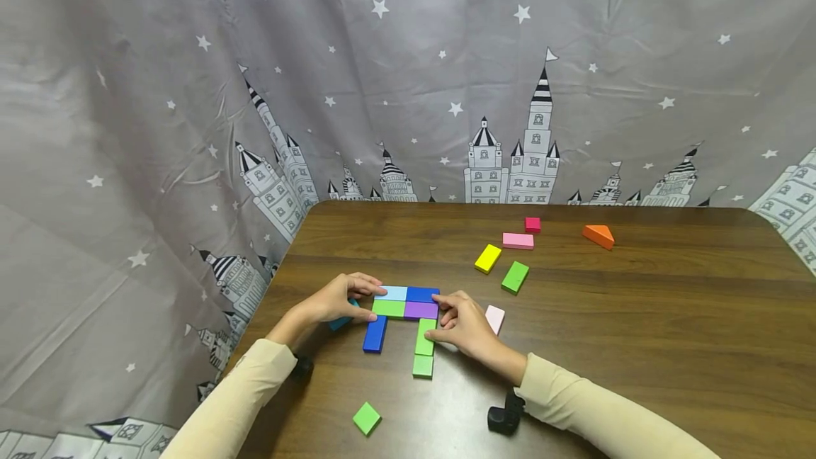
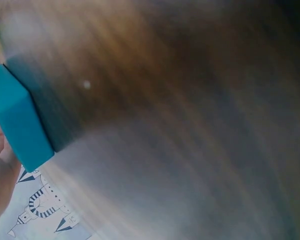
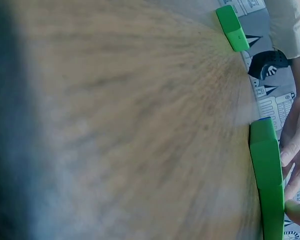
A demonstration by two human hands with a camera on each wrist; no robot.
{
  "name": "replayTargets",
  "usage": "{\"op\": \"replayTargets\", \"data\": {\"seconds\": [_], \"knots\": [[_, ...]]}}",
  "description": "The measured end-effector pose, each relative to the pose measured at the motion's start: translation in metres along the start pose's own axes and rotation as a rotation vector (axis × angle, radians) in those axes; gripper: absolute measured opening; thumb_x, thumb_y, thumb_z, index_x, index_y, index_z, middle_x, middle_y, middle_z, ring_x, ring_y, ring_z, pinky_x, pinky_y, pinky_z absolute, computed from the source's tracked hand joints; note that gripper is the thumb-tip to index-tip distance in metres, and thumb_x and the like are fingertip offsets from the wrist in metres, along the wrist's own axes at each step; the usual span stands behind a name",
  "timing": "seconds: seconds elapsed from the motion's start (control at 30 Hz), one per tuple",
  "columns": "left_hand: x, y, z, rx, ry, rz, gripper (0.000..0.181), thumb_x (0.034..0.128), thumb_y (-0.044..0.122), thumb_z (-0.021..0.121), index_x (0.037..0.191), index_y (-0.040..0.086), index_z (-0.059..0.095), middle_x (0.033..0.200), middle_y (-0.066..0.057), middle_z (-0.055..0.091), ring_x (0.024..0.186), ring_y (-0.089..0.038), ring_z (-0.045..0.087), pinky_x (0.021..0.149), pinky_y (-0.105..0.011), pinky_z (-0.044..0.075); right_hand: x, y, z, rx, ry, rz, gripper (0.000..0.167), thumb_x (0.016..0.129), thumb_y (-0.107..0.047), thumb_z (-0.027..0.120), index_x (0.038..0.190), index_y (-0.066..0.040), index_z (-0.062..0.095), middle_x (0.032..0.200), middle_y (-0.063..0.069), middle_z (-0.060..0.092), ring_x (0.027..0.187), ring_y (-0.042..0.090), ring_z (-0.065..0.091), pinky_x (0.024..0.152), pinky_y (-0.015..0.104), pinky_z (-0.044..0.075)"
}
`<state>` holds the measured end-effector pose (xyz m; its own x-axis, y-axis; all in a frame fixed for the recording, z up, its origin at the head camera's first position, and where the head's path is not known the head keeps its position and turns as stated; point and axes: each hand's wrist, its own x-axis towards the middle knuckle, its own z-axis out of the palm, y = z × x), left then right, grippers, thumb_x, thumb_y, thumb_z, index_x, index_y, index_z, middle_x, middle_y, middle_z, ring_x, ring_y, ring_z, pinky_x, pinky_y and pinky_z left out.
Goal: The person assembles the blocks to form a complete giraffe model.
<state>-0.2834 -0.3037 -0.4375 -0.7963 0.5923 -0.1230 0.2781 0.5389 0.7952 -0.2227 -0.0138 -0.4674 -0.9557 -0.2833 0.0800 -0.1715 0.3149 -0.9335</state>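
Note:
In the head view, flat blocks lie edge to edge: light blue [image 1: 393, 293] and dark blue [image 1: 423, 295] above green [image 1: 388, 309] and purple [image 1: 421, 310]. A blue block [image 1: 375, 334] angles down at the left; a green block [image 1: 425, 336] and a small green block [image 1: 423, 366] run down at the right. My left hand [image 1: 334, 299] touches the group's left side with thumb and fingertips. My right hand [image 1: 468, 324] has its index fingertip at the right edge and its thumb against the upper green leg block. A teal block [image 2: 21, 120] lies partly hidden under my left hand.
Toward the back right lie yellow [image 1: 488, 258], green [image 1: 515, 278], pink [image 1: 518, 241] and red [image 1: 532, 224] blocks, and an orange triangle [image 1: 599, 236]. A pale pink block [image 1: 494, 319] sits behind my right hand. In front is a green square block [image 1: 366, 418]. A patterned curtain [image 1: 408, 91] hangs behind.

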Motion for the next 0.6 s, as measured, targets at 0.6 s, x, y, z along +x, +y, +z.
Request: {"op": "replayTargets", "data": {"seconds": [0.6], "knots": [[-0.012, -0.015, -0.013, 0.009, -0.005, 0.085, 0.042, 0.0859, 0.008, 0.08, 0.124, -0.005, 0.067, 0.13, -0.022, 0.056, 0.121, -0.039, 0.051, 0.101, -0.055, 0.044, -0.004, -0.003, 0.025, -0.05, 0.037, -0.003, 0.067, 0.064, -0.001, 0.092, 0.123, 0.013, 0.063, 0.097, 0.012, 0.057, 0.07, 0.018, 0.059, 0.062, 0.018, 0.05]]}}
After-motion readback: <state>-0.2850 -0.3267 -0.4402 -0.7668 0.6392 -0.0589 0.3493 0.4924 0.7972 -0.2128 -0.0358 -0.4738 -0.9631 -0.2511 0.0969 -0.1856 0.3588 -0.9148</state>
